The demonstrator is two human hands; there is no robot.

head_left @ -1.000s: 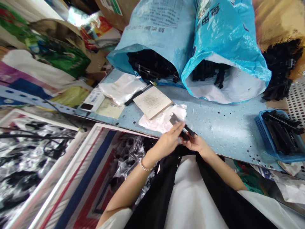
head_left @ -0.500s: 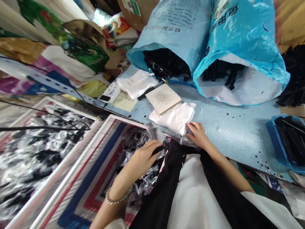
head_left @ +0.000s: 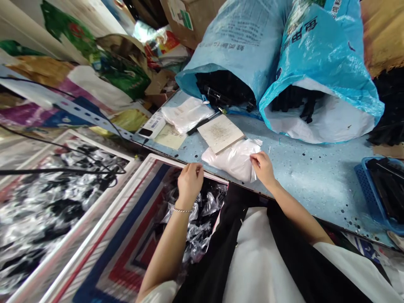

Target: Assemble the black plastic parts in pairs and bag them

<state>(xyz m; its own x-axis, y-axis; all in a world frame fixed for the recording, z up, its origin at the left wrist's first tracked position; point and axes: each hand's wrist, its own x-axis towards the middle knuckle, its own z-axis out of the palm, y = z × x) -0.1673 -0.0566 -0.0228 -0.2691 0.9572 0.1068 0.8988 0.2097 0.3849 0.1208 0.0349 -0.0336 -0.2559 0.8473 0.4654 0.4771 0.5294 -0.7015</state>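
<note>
Right hand: fingers together, pinching corner of white plastic bag on tabletop. Left hand: fingers bunched, any hold unclear, clear plastic bags below them. Risk: slick film slips from pinch; bag slides off tabletop edge.

Blue sack blocks beyond right hand, bench between.

Large Chinese characters, apparently "电用", mark the right blue plastic sack; the sack beside it carries smaller Chinese print, too blurred to read.
</note>
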